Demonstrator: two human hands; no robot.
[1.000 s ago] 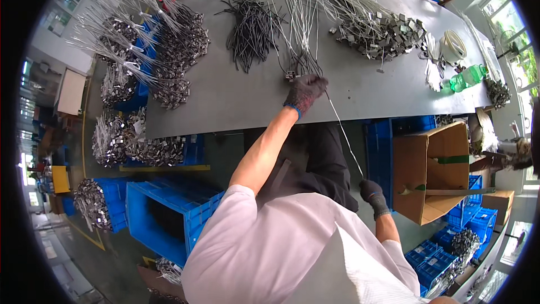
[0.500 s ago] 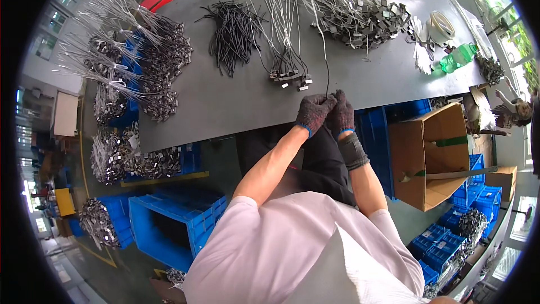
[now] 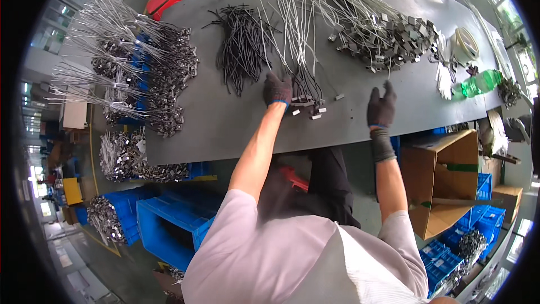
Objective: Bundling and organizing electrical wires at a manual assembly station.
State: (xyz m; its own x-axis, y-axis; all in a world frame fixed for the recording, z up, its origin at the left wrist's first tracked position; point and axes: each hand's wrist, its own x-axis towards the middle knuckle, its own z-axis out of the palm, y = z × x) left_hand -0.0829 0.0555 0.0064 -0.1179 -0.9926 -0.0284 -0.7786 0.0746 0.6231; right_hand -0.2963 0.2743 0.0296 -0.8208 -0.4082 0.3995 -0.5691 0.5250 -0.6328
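Observation:
My left hand (image 3: 278, 89), in a dark knit glove with a blue cuff, reaches over the table at the lower right edge of a pile of short black tubes (image 3: 241, 48). Its fingers are curled together; what they hold, if anything, is hidden. Just right of it lies a bundle of pale wires (image 3: 301, 28) with black lower lengths and small metal end blocks (image 3: 315, 111). My right hand (image 3: 381, 107), gloved too, hovers over the table with fingers apart, holding nothing. Beyond it spreads a heap of wires with metal blocks (image 3: 396, 39).
Wire bundles (image 3: 163, 79) stand in blue crates at the left. A green bottle (image 3: 481, 83), a tape roll (image 3: 466, 45) and white strips (image 3: 444, 76) lie at the right. Below the table are a cardboard box (image 3: 430, 180) and a blue crate (image 3: 174, 217). A red object (image 3: 163, 2) sits far left.
My hands, together on a long wire at the table's front edge before, have parted. The left moved forward and left to the black tubes, the right moved right. The wire has left my hands.

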